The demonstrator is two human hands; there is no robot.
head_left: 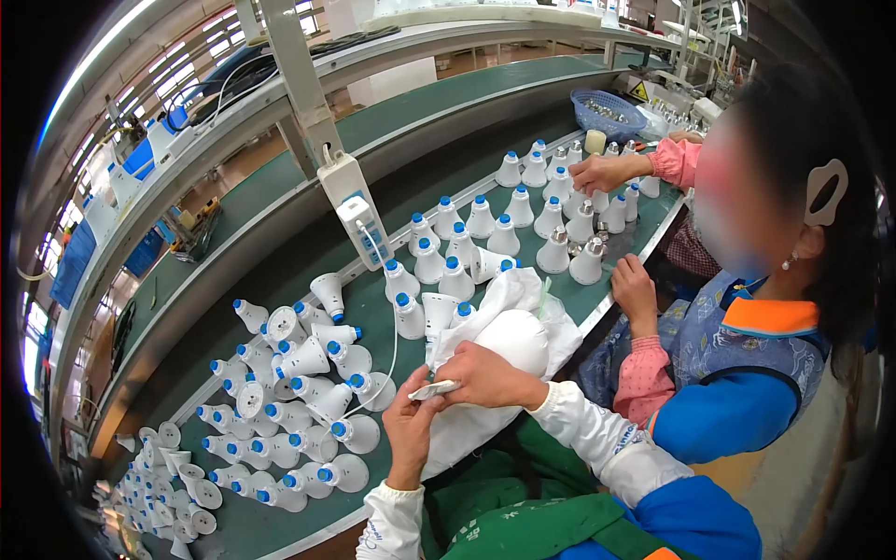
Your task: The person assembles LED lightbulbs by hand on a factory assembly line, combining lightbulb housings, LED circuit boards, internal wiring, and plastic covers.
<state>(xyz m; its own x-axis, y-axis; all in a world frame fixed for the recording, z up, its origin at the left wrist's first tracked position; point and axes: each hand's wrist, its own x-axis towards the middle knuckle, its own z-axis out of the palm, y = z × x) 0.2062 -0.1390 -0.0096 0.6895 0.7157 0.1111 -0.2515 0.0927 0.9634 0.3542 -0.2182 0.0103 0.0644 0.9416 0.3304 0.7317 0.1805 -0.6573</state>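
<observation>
My left hand [411,427] is closed, its thumb and fingers pinching a small flat white piece [435,390] whose kind I cannot make out. My right hand [487,376] is closed at the other side of the same piece, so the two hands meet over it. Just beyond my right hand lies a white plastic bag [558,315] with a smooth white rounded shape [513,338] showing at it. White bulb housings with blue tops [455,278] stand close behind the bag. More bulb housings [357,433] lie tipped over to the left of my left hand.
A co-worker at the right reaches one hand [602,174] to bulbs with metal caps [553,250]. A blue basket [609,116] holds small metal parts. A power strip [351,205] hangs on a post, its white cable crossing the green bench [308,271].
</observation>
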